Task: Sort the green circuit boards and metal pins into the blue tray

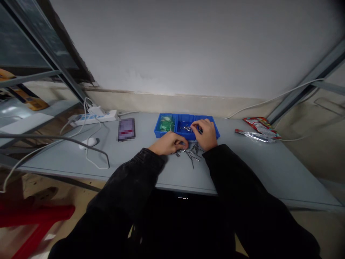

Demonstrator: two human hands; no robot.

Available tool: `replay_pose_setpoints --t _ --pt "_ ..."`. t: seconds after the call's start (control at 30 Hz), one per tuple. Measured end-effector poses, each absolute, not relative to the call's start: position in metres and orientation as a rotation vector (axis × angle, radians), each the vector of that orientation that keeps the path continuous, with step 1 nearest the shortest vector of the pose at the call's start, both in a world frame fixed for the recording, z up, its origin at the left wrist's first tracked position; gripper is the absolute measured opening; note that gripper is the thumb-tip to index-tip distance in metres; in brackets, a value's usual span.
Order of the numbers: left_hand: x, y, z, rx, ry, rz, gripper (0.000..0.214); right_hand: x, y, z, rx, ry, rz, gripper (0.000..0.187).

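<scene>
A blue divided tray (176, 124) stands near the wall at the back of the desk. Its left compartment holds green plastic packets (166, 123), and slim metal pieces (185, 127), like drill bits, lie in the middle one. More loose metal pieces (192, 155) are scattered on the desk in front of it. My left hand (170, 144) is at the left side of this pile, fingers curled together. My right hand (207, 133) is over the tray, covering much of the right compartment, with thumb and fingertips pinched beside the middle one. What either hand pinches is too small to make out.
To the left are a pixelated phone-like object (126, 129), a white power strip (105, 117), a white mouse-shaped item (90, 142) and loose cables. A red packet (261, 126) and a clear plastic package (254, 135) lie at right. Metal frame posts rise on both sides.
</scene>
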State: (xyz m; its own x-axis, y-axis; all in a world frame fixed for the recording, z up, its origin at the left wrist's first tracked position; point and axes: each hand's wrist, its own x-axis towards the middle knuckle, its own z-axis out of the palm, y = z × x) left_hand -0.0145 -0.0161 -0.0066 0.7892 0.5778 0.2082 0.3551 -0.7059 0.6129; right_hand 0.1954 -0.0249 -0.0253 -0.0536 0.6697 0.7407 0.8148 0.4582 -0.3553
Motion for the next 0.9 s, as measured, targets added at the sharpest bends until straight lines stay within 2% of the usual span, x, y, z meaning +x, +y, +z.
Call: replay_pose_setpoints --t 0.23,0.67,0.9 --pt "-0.0126 -0.0166 -0.0069 2.476 0.962 0.874 0.009 0.1936 -0.0321 -0.0181 -1.147 -1.782 -0.113 0.031" --pt "-0.0093 -0.019 -0.0085 2.404 1.086 1.081 0.012 0.1871 -0.0335 -0.0212 -0.96 -1.956 -0.111 0.012" --pt "-0.0097 -0.0209 -0.0065 2.368 1.081 1.099 0.014 0.1881 -0.0315 -0.0222 -0.975 -1.924 -0.118 0.016"
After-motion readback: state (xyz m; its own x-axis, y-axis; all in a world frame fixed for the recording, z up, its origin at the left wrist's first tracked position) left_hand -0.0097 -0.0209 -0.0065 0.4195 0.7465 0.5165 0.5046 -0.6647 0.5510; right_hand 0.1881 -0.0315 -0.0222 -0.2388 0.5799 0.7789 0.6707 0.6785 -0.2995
